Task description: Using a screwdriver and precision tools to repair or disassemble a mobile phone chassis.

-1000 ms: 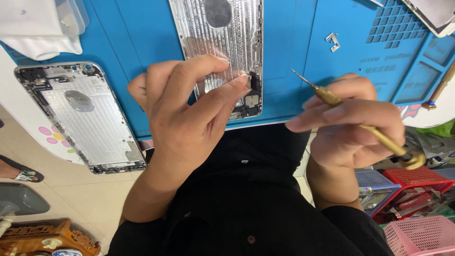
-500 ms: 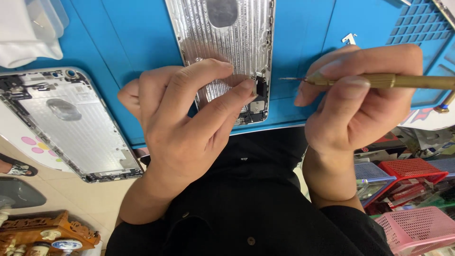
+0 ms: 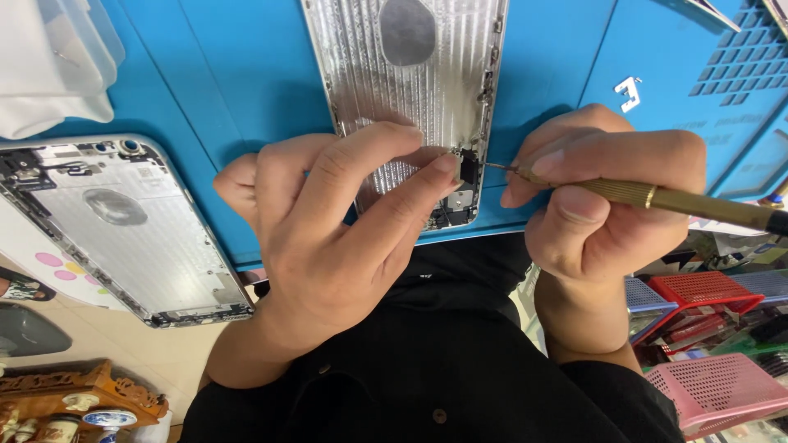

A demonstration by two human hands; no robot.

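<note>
Far left, a second phone housing (image 3: 123, 226) lies inside-up, half on the blue mat (image 3: 246, 74), out of play. Next along, my left hand (image 3: 328, 238) is curled over the lower end of the silver housing (image 3: 410, 74) I'm working on, which lies flat on the mat straight ahead of me; forefinger and middle finger press down beside the small dark part (image 3: 469, 168) at its bottom corner, pinning it. To the right, my right hand (image 3: 607, 197) grips the brass-handled screwdriver (image 3: 657, 197) like a pen, shaft nearly level, tip right at that dark part from the side.

So I reckon I'm at the screw or clip at that corner. What it calls for now, I think, is a steady tip and a firm pin from the left fingers, so nothing slips.

A second ago the driver was tilted up and clear of the housing; half a second ago it had levelled and closed in. Now the tip meets the part.
</note>
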